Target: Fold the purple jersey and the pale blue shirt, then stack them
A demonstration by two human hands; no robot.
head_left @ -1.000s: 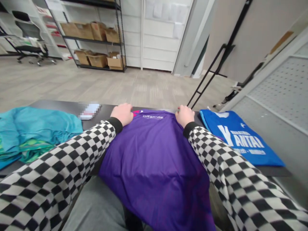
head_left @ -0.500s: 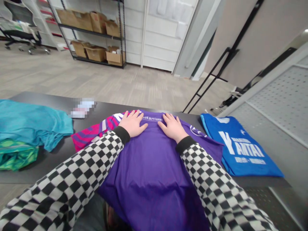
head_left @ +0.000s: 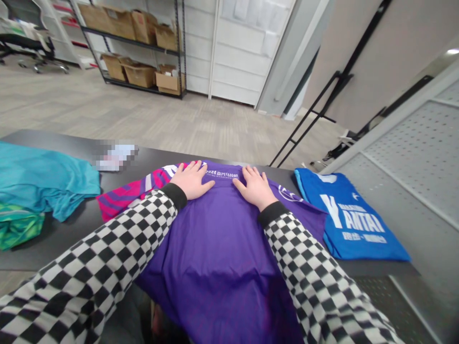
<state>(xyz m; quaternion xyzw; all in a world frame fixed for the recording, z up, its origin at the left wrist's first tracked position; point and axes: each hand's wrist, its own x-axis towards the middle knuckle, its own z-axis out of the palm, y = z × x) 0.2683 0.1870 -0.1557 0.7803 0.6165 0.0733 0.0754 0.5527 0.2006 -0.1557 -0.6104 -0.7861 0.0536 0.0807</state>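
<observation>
Head view: looking fwd & down at table, both forearms reaching out over it.
L hand: flat on purple tee near collar, fingers spread, open, no grip; black cuff, checkered sleeve.
R hand: flat on same tee, just right of white print, fingers spread, open, nothing pinched.
Purple tee: mid-frame, spread on table, lower part hanging past near edge toward person's lap.
Striped fabric: pink/purple, sticks out left from under L forearm, touching tee; can't tell if part of it.
Blue tee: right of frame, flat on table, white lettering, just beside purple tee.
Teal cloth: left edge, on green cloth.
Blurred item: on table, far side, can't tell what.
Rack: upper left, on floor, holds cardboard boxes.
</observation>
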